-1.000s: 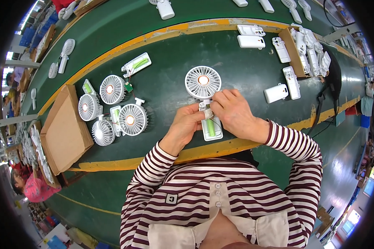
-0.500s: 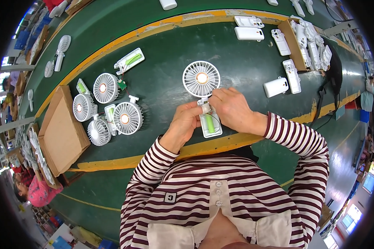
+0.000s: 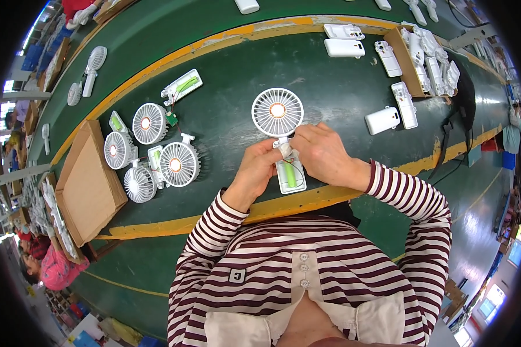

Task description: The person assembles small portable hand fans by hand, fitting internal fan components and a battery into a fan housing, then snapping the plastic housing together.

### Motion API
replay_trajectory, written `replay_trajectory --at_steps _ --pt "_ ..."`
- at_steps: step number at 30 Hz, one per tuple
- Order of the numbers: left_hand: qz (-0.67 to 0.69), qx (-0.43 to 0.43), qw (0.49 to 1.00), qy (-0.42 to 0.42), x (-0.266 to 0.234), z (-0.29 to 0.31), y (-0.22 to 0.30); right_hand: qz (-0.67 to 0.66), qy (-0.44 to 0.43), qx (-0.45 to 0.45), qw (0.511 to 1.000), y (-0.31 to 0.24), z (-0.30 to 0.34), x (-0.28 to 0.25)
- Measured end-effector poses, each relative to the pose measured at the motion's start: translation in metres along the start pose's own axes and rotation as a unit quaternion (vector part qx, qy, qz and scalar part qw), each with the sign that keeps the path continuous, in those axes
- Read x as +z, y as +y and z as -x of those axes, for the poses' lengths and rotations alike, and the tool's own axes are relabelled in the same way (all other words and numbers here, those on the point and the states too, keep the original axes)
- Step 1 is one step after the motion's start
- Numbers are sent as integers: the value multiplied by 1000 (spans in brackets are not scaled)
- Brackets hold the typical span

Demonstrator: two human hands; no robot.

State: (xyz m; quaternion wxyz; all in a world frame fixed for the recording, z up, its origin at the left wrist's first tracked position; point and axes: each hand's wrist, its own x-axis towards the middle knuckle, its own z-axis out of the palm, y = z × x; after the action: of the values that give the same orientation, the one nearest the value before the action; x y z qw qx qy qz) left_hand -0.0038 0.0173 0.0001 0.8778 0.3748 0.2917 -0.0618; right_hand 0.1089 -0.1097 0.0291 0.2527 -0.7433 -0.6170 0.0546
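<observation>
A white handheld fan (image 3: 277,96) lies in front of me, its round grille away from me and its opened handle toward me. Inside the handle shell sits a green battery (image 3: 290,175) with thin wires beside it. My left hand (image 3: 253,169) is closed on the fan's neck from the left, thumb and fingertips pinching the joint where grille and handle meet. From the right, my right hand (image 3: 325,155) presses against that same joint with curled fingers. Whatever is between the right fingertips is hidden by the hand itself.
Several part-assembled fans (image 3: 178,164) lie left, beside an open cardboard box (image 3: 92,182). A handle shell with a battery (image 3: 182,87) lies behind them. White handle covers (image 3: 382,120) and a carton of shells (image 3: 408,61) are at right. Beyond the yellow edge, a green belt (image 3: 173,26) carries finished fans.
The fan in my hands has shifted slightly left, its grille a little nearer me. My fingers stay at its neck. Things on the far belt have moved right.
</observation>
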Motion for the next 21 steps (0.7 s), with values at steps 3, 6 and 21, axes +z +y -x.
replay_trajectory --at_steps 3,6,21 --pt "8 60 998 7 -1 1 -5 -21 35 21 999 1 3 7" --pt "26 150 988 19 3 -2 -3 -154 93 91 980 -8 7 9" --pt "51 199 979 -2 9 -1 10 -402 161 293 852 -20 14 29"
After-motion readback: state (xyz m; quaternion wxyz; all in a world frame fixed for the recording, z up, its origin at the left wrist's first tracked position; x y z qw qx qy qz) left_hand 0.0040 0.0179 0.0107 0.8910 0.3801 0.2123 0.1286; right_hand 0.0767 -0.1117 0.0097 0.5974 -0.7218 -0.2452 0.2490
